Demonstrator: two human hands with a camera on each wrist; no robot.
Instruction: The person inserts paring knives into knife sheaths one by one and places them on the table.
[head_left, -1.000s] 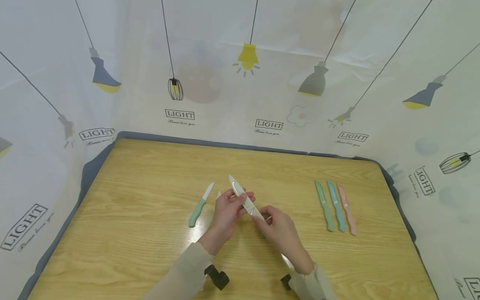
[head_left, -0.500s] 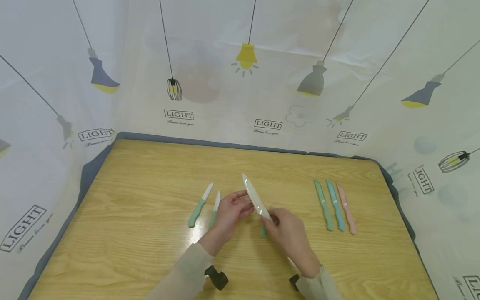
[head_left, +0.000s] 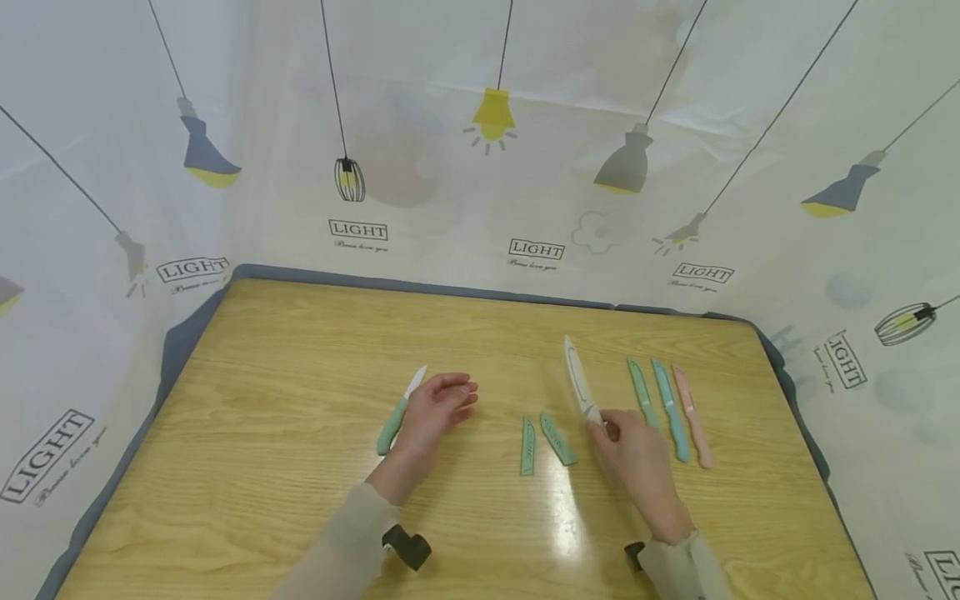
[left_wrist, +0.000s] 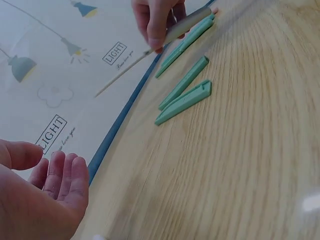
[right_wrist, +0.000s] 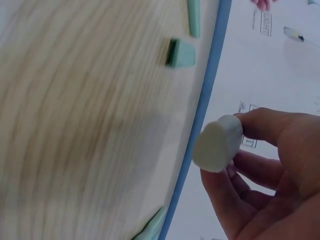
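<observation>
My right hand (head_left: 637, 454) grips a knife by its cream handle (right_wrist: 217, 145); its pale blade (head_left: 579, 375) points up and away from me, above the table. My left hand (head_left: 429, 417) holds nothing, fingers loosely bent, over the left part of the table. Partly behind it lies a green-handled knife (head_left: 392, 427) with a bare white blade. Two green blade sheaths (head_left: 528, 446) lie between the hands. Close beyond my right hand lie a green knife (head_left: 641, 387), a blue knife (head_left: 671, 410) and a pink knife (head_left: 693, 417), side by side with covered blades.
A wooden table (head_left: 300, 333) lies under everything, with a blue-grey edge (head_left: 420, 292) at the back. White cloth (head_left: 450, 217) printed with lamps encloses its back and sides. Black wrist straps show at both sleeves.
My right hand has carried the cream-handled knife rightward, away from my left hand. The left hand has let go of its blade and moved left, covering a second green-handled knife. Both sheaths are now uncovered.
</observation>
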